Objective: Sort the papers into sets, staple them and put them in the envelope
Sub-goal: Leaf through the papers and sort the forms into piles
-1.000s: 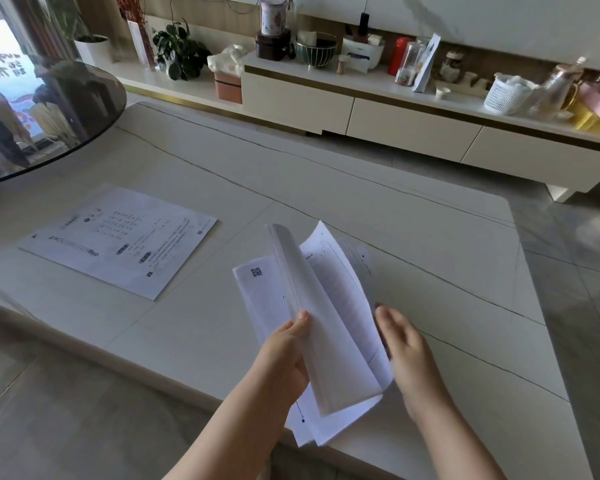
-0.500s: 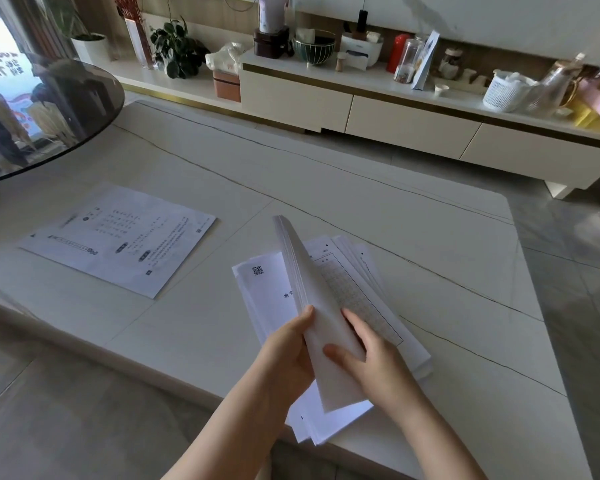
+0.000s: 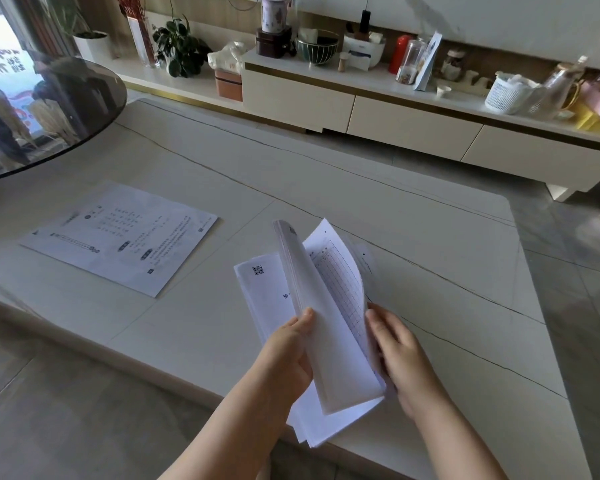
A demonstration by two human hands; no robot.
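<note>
- The stack of papers (image 3: pixel 312 344) sits at the near edge of the pale stone table (image 3: pixel 430 237), its lower corner poking out past that edge.
- Left hand (image 3: pixel 288 355) has a thick wad of the upper sheets lifted and curled up off the stack, thumb pressed on the wad's blank face, so it's properly gripping them.
- Right hand (image 3: pixel 400 355) is on the right side of the stack, right against the edge of a raised sheet with a ruled grid printed on it. Fingertips are tucked behind the paper, so can't tell if it's pinching a sheet or only touching.
- The bottom page of the stack has a QR code near its top left corner, showing left of the lifted wad.
- One printed sheet (image 3: pixel 118 239) lies flat by itself, well left of the stack on the same table.
- A dark round glass top (image 3: pixel 49 109) overhangs the table's far left corner.
- Beyond the stack, across a strip of floor, a long low cabinet (image 3: pixel 395 112) is crowded with jars, a bowl, a white basket and a potted plant.
</note>
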